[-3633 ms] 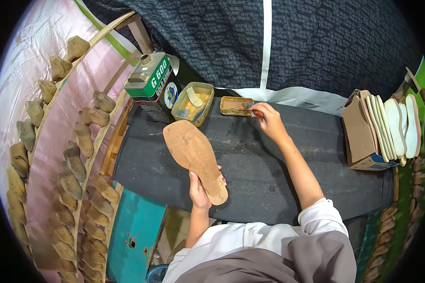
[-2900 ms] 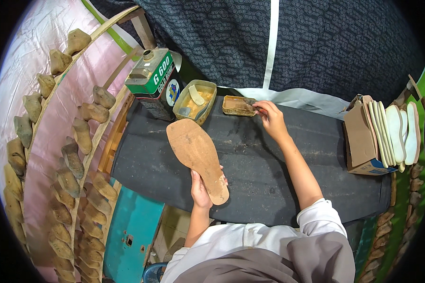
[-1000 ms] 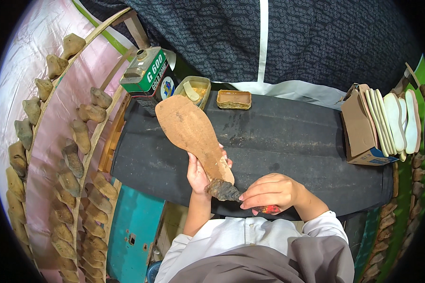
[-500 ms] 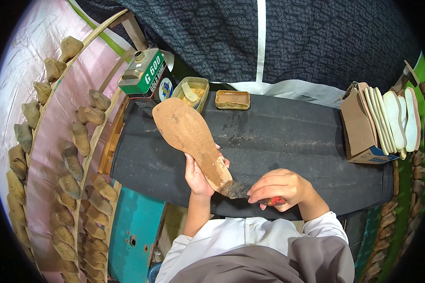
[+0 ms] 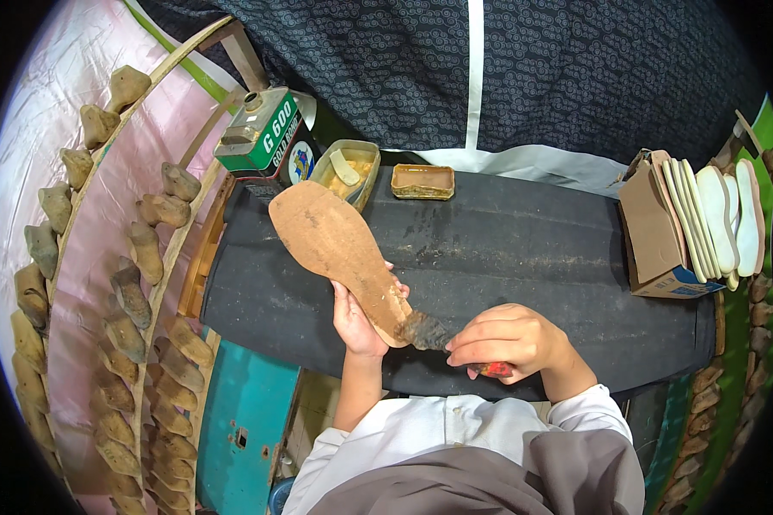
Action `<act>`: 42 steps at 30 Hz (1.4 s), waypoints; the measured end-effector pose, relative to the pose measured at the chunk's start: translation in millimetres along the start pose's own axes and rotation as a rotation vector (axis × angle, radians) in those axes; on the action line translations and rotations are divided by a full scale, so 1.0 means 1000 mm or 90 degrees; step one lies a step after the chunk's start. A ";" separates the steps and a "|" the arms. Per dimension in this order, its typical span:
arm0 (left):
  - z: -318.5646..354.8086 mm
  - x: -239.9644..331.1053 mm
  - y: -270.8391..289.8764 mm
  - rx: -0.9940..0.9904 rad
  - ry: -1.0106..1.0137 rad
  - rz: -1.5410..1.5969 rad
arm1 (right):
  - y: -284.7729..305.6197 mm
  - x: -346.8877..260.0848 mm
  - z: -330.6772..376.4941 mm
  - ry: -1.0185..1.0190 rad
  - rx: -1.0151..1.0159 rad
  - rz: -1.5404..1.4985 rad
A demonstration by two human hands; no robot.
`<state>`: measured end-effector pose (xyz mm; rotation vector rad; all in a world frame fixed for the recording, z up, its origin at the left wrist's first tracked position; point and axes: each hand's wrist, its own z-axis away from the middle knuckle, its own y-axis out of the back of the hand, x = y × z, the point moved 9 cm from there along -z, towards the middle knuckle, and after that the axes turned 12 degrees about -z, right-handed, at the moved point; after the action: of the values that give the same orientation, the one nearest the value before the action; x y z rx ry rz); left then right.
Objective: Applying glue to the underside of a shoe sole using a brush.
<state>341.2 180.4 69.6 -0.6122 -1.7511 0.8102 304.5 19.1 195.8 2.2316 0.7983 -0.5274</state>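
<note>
My left hand (image 5: 358,319) grips the heel end of a brown shoe sole (image 5: 335,251), holding it tilted above the black-covered table (image 5: 541,257), toe pointing away to the left. My right hand (image 5: 511,337) holds a red-handled brush (image 5: 429,333) whose dark bristles press against the sole's heel end. Only a bit of the red handle shows under my fingers.
At the table's far edge stand a green can (image 5: 262,133), a yellowish tub of glue (image 5: 348,172) and a small flat tin (image 5: 423,181). A cardboard box with pale insoles (image 5: 691,227) sits at the right. Wooden shoe lasts (image 5: 137,292) line curved racks on the left.
My right hand left the small tin at the far edge and came back with the brush to the sole's heel. The sole was raised and tilted further left.
</note>
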 end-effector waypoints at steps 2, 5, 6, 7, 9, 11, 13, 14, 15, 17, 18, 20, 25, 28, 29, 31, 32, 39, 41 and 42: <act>0.000 -0.001 0.000 0.007 -0.002 -0.002 | -0.004 0.003 0.003 -0.002 -0.011 -0.009; 0.001 -0.002 0.002 0.035 0.005 -0.016 | 0.004 0.000 -0.001 0.013 0.048 0.019; 0.002 -0.003 0.004 0.057 0.012 -0.030 | 0.003 0.001 -0.003 0.012 0.048 0.020; 0.002 -0.003 0.002 0.058 0.012 -0.030 | 0.005 -0.001 -0.004 0.038 0.079 0.036; 0.005 -0.001 0.013 0.154 0.000 -0.092 | 0.007 -0.003 -0.004 0.064 0.110 0.052; 0.005 0.000 0.011 0.137 -0.002 -0.092 | 0.002 -0.001 -0.004 0.055 0.084 0.081; 0.004 0.001 0.012 0.121 -0.005 -0.093 | 0.000 -0.003 -0.003 0.045 0.059 0.054; 0.001 0.001 0.004 0.037 -0.016 -0.037 | -0.003 -0.002 -0.002 0.035 0.034 0.027; 0.001 0.002 -0.006 -0.046 -0.027 0.019 | -0.005 0.000 0.001 0.033 0.020 0.000; 0.001 0.001 -0.003 -0.020 -0.020 0.012 | -0.004 -0.001 0.000 0.040 0.042 0.001; 0.002 0.001 -0.001 0.007 -0.014 0.005 | -0.002 -0.001 0.000 0.049 0.063 0.002; 0.004 0.000 0.003 0.090 -0.004 -0.035 | -0.002 0.000 -0.002 0.060 0.082 0.030; 0.004 0.003 0.009 0.150 -0.013 -0.094 | -0.005 -0.002 0.001 0.070 0.094 0.055; 0.003 0.006 0.003 0.086 -0.024 -0.042 | -0.010 0.000 0.004 0.022 0.033 -0.004; 0.003 0.007 0.004 0.095 -0.027 -0.033 | -0.012 0.002 0.005 0.009 0.016 -0.020; 0.003 0.008 0.006 0.105 -0.031 -0.024 | -0.014 0.003 0.007 -0.004 0.000 -0.037; 0.002 0.010 0.005 0.097 -0.038 -0.024 | -0.013 0.002 0.007 -0.007 -0.001 -0.039; 0.003 0.013 0.003 0.109 -0.069 -0.024 | -0.009 -0.004 0.002 0.046 0.068 0.025; 0.003 0.014 0.007 0.103 -0.078 -0.023 | -0.013 -0.004 0.004 0.040 0.048 0.010; 0.004 0.014 0.008 0.096 -0.085 -0.022 | -0.016 -0.004 0.004 0.033 0.028 -0.003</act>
<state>333.4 195.3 71.2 -0.4347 -1.7969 0.9676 290.1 23.5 187.2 2.2925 0.8260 -0.4954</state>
